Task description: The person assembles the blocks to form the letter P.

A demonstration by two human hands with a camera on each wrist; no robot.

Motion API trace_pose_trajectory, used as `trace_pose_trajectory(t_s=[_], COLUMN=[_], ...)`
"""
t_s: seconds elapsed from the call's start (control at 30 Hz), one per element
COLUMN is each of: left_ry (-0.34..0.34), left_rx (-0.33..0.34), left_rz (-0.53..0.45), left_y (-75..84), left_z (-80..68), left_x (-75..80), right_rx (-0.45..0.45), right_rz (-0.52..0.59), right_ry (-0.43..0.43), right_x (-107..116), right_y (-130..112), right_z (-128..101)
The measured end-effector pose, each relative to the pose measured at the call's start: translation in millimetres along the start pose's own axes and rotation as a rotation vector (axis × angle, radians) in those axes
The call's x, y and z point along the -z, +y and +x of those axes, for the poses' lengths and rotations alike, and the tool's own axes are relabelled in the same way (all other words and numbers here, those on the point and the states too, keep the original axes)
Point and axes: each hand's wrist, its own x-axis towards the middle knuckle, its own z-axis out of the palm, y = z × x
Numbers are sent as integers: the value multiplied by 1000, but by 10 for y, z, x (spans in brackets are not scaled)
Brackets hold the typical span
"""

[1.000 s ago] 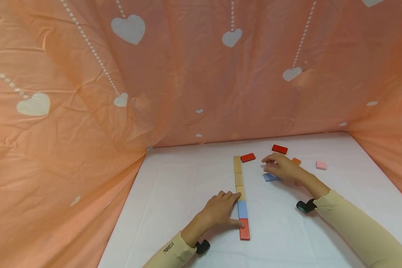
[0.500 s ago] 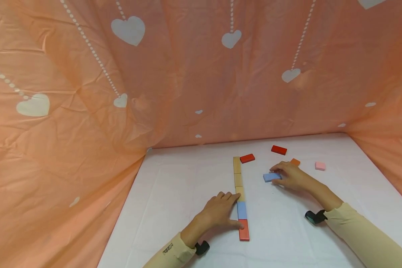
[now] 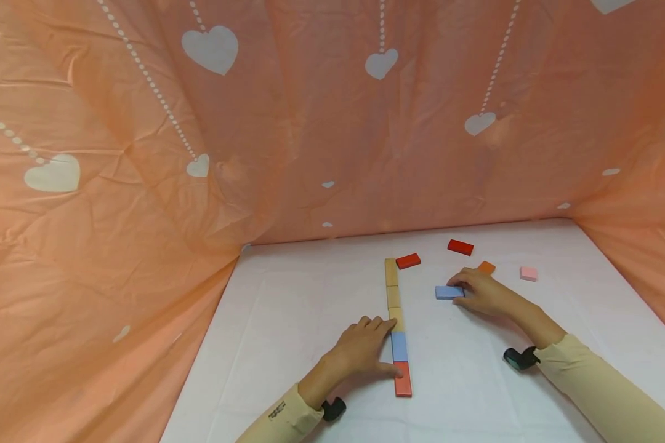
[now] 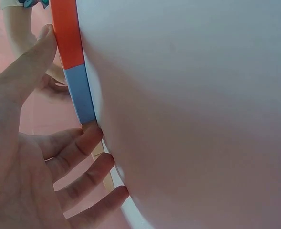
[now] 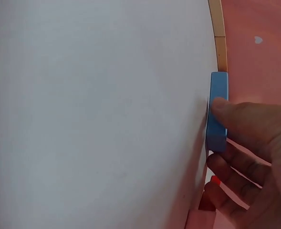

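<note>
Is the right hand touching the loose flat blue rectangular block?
Touching. In the right wrist view, the right hand has its thumb pressed on the loose flat blue rectangular block, fingers along its other side; the head view agrees.

A row of blocks runs from mid-table toward the near edge: three tan ones, then a blue, then a red at the near end. The left hand lies flat against the row's left side, fingertips at the last tan block, thumb at the red one. To the right, the right hand pinches a loose blue block lying flat on the white table. Toward the far edge lie two red blocks, an orange block just behind the right hand, and a pink block further right.
</note>
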Motion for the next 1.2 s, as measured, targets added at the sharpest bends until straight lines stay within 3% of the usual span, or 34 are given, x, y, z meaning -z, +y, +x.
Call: trace_pose_trajectory(t_s=[0.3, 0.77, 1.03, 1.2], left_ry=[-4, -4, -7, -4], left_rx=[-1, -3, 1, -3], left_rz=[3, 12, 11, 4], left_y=[-7, -1, -1, 1], left_z=[1, 2, -1, -3], left_x=[2, 9, 12, 21], right_rx=[-54, -118, -93, -112], right_rz=[33, 95, 84, 94], right_ry=[-8, 47, 94, 72], right_x=[57, 93, 84, 109], right_y=[-73, 50, 83, 86], right_z=[74, 368, 552, 625])
